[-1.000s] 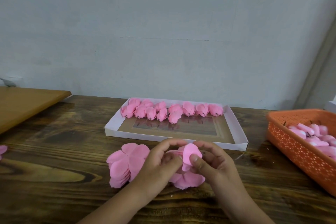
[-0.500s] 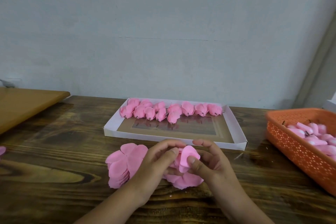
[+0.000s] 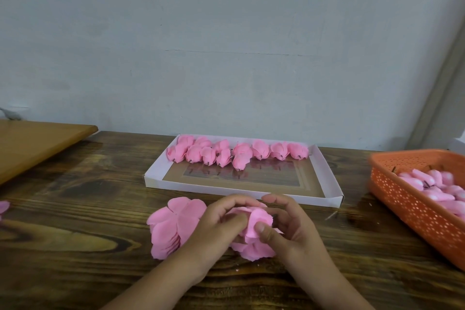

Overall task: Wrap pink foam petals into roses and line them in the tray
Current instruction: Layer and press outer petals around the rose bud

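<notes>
Folding another petal inward since a second ago, the left hand [image 3: 216,224] and right hand [image 3: 289,229] hold the half-wrapped rose [image 3: 256,219] in curled fingers just above the tabletop [image 3: 88,209], short of the tray [image 3: 156,178], so wrapping looks unfinished.

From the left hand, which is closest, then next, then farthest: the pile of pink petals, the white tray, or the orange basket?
1. Pile of pink petals: on the table right beside the left hand, on its left, partly under it.
2. White tray: behind the hands, toward the wall.
3. Orange basket: far off at the right edge of the table.
</notes>
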A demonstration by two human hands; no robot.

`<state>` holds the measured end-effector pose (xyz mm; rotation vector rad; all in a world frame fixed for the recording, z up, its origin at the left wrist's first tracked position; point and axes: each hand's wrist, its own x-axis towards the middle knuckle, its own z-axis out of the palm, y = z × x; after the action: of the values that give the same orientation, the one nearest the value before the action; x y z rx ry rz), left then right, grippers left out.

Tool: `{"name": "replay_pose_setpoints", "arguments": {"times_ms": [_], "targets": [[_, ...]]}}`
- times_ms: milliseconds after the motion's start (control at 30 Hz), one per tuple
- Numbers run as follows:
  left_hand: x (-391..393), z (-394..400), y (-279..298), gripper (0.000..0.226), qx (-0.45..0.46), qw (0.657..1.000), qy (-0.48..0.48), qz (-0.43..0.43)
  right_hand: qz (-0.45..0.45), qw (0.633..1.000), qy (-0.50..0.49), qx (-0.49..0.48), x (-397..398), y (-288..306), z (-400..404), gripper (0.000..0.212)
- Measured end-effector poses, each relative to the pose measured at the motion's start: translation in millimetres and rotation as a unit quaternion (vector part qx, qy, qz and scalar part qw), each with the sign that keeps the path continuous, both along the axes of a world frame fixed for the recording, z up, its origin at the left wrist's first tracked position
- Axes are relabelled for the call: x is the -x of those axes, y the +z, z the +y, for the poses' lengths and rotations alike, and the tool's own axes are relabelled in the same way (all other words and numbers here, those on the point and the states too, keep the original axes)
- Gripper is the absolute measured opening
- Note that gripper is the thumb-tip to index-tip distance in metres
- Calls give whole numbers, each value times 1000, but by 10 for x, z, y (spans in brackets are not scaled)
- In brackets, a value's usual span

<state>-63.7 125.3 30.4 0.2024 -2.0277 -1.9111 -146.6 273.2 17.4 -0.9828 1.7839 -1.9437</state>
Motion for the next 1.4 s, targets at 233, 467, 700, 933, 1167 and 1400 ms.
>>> {"name": "replay_pose_setpoints", "arguments": {"times_ms": [233, 467, 700, 933, 1167, 1400], "targets": [[7, 12, -6, 33, 12, 999, 35, -11, 56, 998, -7, 5, -42, -29, -5, 25], [-11, 21, 5, 30, 44, 997, 53, 31, 57, 998, 5, 13, -51, -22, 0, 33], [18, 6, -14, 34, 62, 996, 36, 46, 25, 999, 27, -6, -41, -33, -14, 38], [-34, -7, -36, 30, 56, 998, -1, 25, -44, 999, 16, 13, -11, -30, -25, 34], [1, 1, -76, 20, 140, 988, 42, 55, -28, 999, 17, 12, -8, -45, -17, 23], [10, -15, -76, 34, 168, 977, 71, 108, -18, 999, 25, 26, -6, 11, -1, 19]]}}
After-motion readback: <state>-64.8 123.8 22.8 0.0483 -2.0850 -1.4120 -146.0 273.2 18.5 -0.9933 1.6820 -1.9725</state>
